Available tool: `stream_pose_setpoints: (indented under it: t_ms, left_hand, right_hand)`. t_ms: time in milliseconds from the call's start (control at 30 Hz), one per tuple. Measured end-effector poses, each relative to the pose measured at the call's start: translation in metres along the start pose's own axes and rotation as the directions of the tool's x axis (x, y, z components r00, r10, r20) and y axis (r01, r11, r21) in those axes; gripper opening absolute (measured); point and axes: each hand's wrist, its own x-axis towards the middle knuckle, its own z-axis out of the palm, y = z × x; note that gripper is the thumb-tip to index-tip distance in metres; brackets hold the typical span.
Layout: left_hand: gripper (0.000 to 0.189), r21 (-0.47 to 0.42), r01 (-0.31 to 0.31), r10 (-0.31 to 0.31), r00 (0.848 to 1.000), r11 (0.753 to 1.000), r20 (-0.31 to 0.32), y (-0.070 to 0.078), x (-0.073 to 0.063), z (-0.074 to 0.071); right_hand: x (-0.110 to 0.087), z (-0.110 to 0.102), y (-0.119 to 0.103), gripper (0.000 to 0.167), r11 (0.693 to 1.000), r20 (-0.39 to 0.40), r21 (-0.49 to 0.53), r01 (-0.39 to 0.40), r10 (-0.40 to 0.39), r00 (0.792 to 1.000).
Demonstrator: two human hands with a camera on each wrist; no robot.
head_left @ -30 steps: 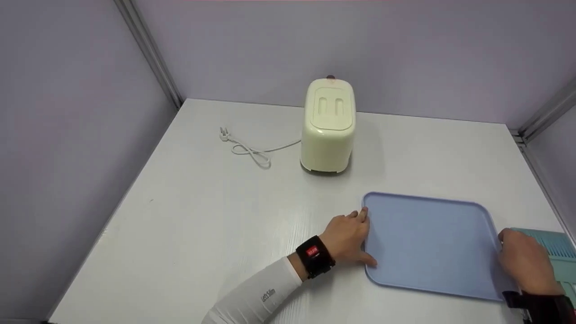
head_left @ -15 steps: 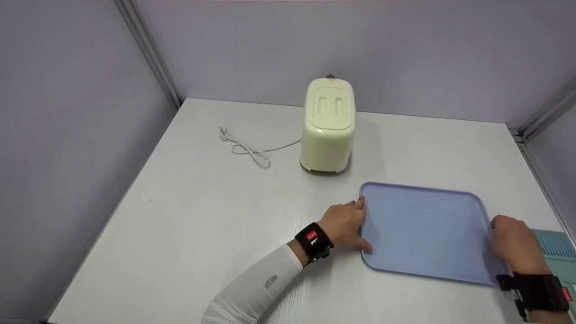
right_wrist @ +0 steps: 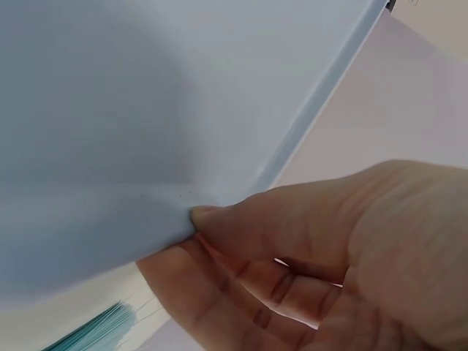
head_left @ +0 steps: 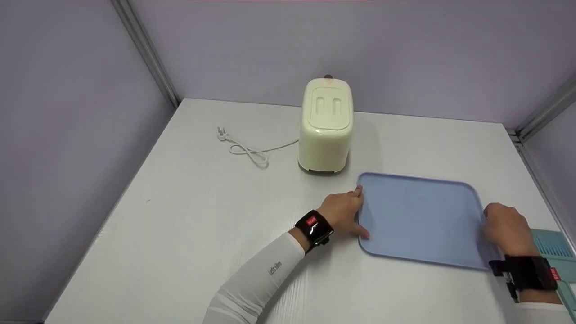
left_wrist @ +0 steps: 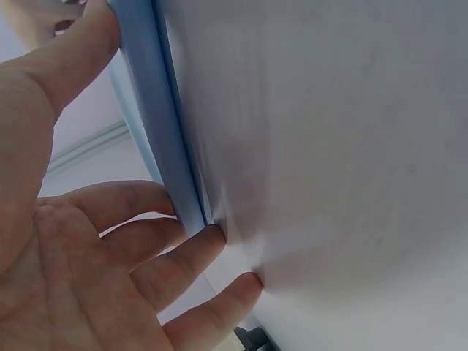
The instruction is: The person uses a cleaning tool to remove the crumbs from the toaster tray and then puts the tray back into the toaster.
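Observation:
A shallow light-blue tray [head_left: 418, 220] lies on the white table, in the right half of the head view. My right hand [head_left: 508, 227] pinches its right rim; in the right wrist view the thumb [right_wrist: 234, 227] is on top and curled fingers are below the edge. At the left rim rests my left hand [head_left: 343, 211], thumb and fingers spread along it. From the left wrist camera, its extended fingers [left_wrist: 186, 267] touch the blue rim [left_wrist: 157, 110] and the tabletop. Behind the tray stands a cream toaster [head_left: 325, 130], apart from both hands.
A white power cord with its plug [head_left: 222, 134] lies left of the toaster. Partly hidden beyond my right hand is a teal ridged item [head_left: 552, 245] at the table's right side. Walls enclose the back and sides of the white table [head_left: 198, 216].
Both hands have moved the tray away from me, toward the table's back, and slightly left. It now lies nearer the toaster, which stays in place.

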Motion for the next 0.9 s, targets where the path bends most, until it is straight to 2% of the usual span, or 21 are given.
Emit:
stream_pose_setpoints:
  t_ms: [67, 167, 300, 500, 800, 900]
  left_hand:
    - [0.116, -0.017, 0.012, -0.012, 1.000, 1.000, 0.014, -0.001, 0.002, -0.001]
    - [0.118, -0.031, 0.027, -0.026, 0.999, 0.999, 0.035, -0.003, 0.006, -0.003]
    - [0.118, -0.024, 0.033, -0.032, 0.999, 0.999, 0.040, -0.004, 0.010, -0.005]
    - [0.121, -0.021, 0.039, -0.038, 0.999, 0.999, 0.028, -0.004, 0.014, -0.005]
    - [0.118, -0.010, 0.028, -0.027, 0.999, 1.000, 0.023, -0.005, 0.017, -0.005]
    - [0.113, -0.009, 0.009, -0.009, 0.999, 1.000, 0.038, -0.007, 0.014, -0.007]
  right_hand:
    - [0.002, -0.001, 0.001, 0.017, 1.000, 0.018, 0.007, -0.016, 0.016, 1.000]
    - [0.005, -0.003, 0.001, 0.028, 1.000, 0.019, 0.010, -0.019, 0.018, 1.000]
    - [0.007, -0.003, 0.001, 0.015, 1.000, 0.006, 0.014, -0.007, 0.007, 1.000]
    - [0.008, -0.004, 0.001, 0.014, 1.000, 0.000, 0.017, -0.009, 0.009, 1.000]
    - [0.012, -0.003, 0.006, 0.029, 1.000, -0.026, 0.012, 0.015, -0.015, 1.000]
    - [0.010, -0.003, 0.007, 0.035, 0.999, -0.005, 0.041, -0.015, 0.015, 1.000]
